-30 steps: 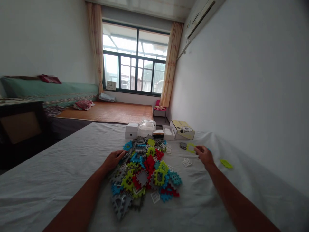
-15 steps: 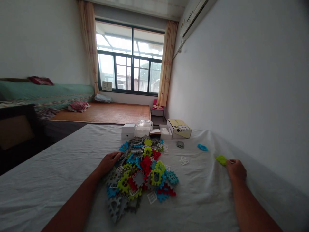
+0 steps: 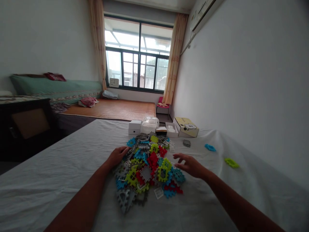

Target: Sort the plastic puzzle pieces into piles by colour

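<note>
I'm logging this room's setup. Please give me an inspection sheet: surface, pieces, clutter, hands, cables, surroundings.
Surface: wrinkled light cloth.
Pieces: pile of mixed-colour pieces; gray piece, blue piece and lime piece lie apart to its right.
Clutter: white box, clear container and yellow box behind the pile.
Hands: left hand at the pile's left edge, contact unclear; right hand by its right edge, fingers spread, nothing visibly held.
Cables: pipe or cable below the air conditioner.
Surroundings: bed, window.
</note>
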{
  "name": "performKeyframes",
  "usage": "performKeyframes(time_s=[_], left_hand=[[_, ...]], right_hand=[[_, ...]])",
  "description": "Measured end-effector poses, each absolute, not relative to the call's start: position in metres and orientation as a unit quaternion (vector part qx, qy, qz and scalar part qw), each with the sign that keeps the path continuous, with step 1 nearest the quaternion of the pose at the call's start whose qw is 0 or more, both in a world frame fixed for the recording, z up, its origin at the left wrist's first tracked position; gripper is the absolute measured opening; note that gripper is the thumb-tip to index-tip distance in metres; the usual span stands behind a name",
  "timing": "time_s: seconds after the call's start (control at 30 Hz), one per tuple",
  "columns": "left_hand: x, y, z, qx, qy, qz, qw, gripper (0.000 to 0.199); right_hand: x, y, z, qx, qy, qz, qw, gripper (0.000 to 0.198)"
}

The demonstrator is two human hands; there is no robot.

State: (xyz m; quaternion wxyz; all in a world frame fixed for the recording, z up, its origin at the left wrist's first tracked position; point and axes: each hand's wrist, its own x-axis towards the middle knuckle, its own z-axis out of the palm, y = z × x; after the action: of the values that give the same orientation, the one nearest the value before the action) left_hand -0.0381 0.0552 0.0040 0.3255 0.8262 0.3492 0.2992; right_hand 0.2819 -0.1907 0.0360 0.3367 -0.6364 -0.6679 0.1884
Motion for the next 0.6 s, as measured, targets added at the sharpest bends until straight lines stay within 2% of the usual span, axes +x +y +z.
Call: performKeyframes(time_s=[0.07, 0.13, 0.23, 0.37, 0.5, 0.6], left_hand=[[-0.038, 0.055, 0.004, 0.829, 0.348, 0.298, 0.321, 0.061], [-0.038, 0.053, 0.006, 0.83, 0.347, 0.299, 0.319, 0.061], [-0.037, 0.051, 0.009, 0.83, 0.349, 0.297, 0.317, 0.062], [-0.036, 0.049, 0.011, 0.825, 0.356, 0.299, 0.322, 0.062], [-0.036, 0.049, 0.011, 0.822, 0.354, 0.305, 0.327, 0.061], [-0.036, 0.051, 0.008, 0.824, 0.351, 0.308, 0.322, 0.059]], right_hand=[[0.256, -0.184, 0.032, -0.623, -0.682, 0.192, 0.332, 0.06], [0.246, -0.178, 0.027, -0.627, -0.679, 0.167, 0.344, 0.065], [0.247, -0.171, 0.025, -0.645, -0.649, 0.151, 0.375, 0.048], [0.256, -0.165, 0.028, -0.656, -0.611, 0.203, 0.395, 0.017], [0.275, -0.167, 0.025, -0.664, -0.547, 0.247, 0.447, 0.022], [0.309, -0.176, 0.023, -0.69, -0.483, 0.228, 0.488, 0.028]])
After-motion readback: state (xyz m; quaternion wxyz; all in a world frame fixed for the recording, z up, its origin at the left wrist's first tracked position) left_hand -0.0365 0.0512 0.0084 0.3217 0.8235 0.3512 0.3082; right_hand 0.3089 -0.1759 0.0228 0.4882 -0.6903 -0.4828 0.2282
